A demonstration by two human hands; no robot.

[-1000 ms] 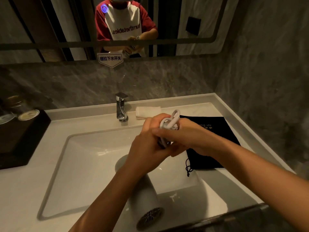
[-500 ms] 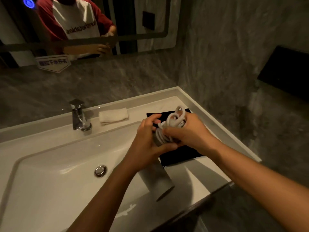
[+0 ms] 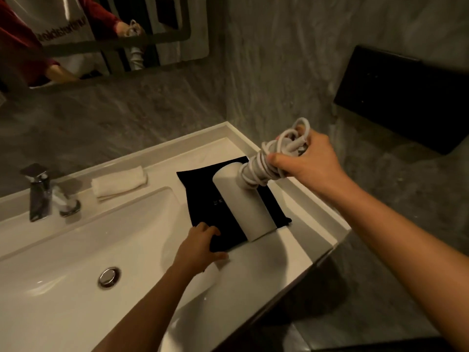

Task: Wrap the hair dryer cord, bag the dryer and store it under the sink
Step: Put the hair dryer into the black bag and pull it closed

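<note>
My right hand [image 3: 308, 160] grips the handle of a white hair dryer [image 3: 241, 199], whose white cord [image 3: 276, 151] is wound around that handle with loops bunched above my fingers. The dryer's barrel hangs down over a flat black cloth bag [image 3: 203, 189] lying on the white counter [image 3: 291, 252] right of the basin. My left hand [image 3: 200, 246] rests on the bag's near left corner, fingers curled over its edge. Whether the hand pinches the fabric or just touches it is unclear.
A white basin [image 3: 76, 250] with a chrome drain [image 3: 109, 276] fills the left. A chrome tap [image 3: 42, 193] and a folded white towel [image 3: 119, 182] sit at the back edge. A grey stone wall with a black wall panel [image 3: 403, 97] stands to the right.
My hands have separated. The right hand lifted the wrapped dryer up and to the right, and the left hand dropped onto the black bag. The view swung right.
</note>
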